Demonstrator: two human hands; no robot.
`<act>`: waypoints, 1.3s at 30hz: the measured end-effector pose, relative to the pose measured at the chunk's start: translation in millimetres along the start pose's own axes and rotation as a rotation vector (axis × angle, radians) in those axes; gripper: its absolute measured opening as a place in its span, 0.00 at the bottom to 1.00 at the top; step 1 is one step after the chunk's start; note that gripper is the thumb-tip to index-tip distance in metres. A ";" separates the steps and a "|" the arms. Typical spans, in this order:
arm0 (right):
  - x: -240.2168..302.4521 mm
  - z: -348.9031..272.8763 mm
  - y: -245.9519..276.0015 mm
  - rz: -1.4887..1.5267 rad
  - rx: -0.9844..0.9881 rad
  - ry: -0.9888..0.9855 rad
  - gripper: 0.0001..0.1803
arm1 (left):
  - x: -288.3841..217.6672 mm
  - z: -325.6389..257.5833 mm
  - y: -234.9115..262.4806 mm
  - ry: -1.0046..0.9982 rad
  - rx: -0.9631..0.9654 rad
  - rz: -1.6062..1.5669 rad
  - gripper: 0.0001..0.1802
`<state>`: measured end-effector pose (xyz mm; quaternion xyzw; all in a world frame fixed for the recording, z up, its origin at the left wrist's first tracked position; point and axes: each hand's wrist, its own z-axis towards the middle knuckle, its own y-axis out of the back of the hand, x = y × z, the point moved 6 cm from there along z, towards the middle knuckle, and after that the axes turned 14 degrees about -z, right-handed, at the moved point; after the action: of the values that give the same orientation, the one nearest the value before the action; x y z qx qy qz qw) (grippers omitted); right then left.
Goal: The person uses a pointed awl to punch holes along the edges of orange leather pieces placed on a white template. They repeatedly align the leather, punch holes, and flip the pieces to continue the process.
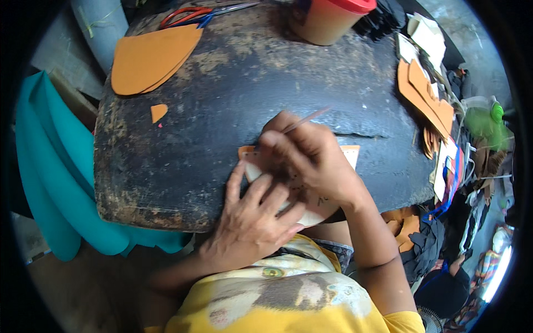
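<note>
My left hand [252, 213] lies flat with fingers spread, pressing a pale card template [311, 213] onto an orange leather piece [351, 154] near the front edge of the dark worn work board [183, 150]. My right hand [308, 152] is closed around a thin pen-like marking tool [306, 120], whose shaft sticks up to the right. Its tip rests at the template's edge, hidden under the fingers. Most of the leather piece and the template is covered by both hands.
A stack of orange leather cutouts [150, 58] and a small orange scrap [158, 111] lie at the back left. Red-handled scissors [191, 14] and a red-lidded jar [327, 19] sit at the far edge. More orange pieces [425, 94] pile at the right. Teal fabric [50, 161] hangs left.
</note>
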<state>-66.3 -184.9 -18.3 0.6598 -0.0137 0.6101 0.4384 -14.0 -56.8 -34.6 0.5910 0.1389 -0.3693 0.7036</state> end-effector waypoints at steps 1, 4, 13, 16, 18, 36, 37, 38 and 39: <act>-6.2 -6.2 12.6 0.128 -0.108 -0.062 0.08 | -0.9 0.6 0.4 0.006 0.000 0.012 0.25; -20.1 -39.2 59.8 0.220 -0.440 -0.162 0.09 | -3.3 -0.3 -0.1 0.039 0.032 0.039 0.27; -49.2 -102.3 57.2 -0.092 -0.605 -0.166 0.09 | -5.3 1.5 0.1 0.073 0.056 0.053 0.28; -51.9 -103.7 54.1 -0.170 -0.610 -0.095 0.07 | -5.1 1.9 0.7 0.091 0.060 0.057 0.28; -50.9 -102.1 54.1 -0.215 -0.601 -0.076 0.06 | -4.8 2.0 1.2 0.088 0.057 0.073 0.28; -51.7 -101.1 55.3 -0.152 -0.651 -0.113 0.07 | -0.7 -8.0 0.7 0.150 0.008 0.094 0.27; -52.3 -101.1 55.1 -0.127 -0.641 -0.132 0.07 | -0.2 -8.2 0.7 0.162 -0.002 0.091 0.26; -52.3 -101.6 55.6 -0.100 -0.643 -0.140 0.07 | -0.6 -8.7 0.4 0.158 0.003 0.110 0.26; -52.3 -101.7 55.3 -0.076 -0.639 -0.152 0.07 | -0.9 -9.3 0.5 0.154 0.007 0.130 0.27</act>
<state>-190.9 -185.4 -43.0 0.5326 -0.2124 0.5075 0.6432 -12.1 -47.8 -36.1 0.6280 0.1524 -0.2768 0.7112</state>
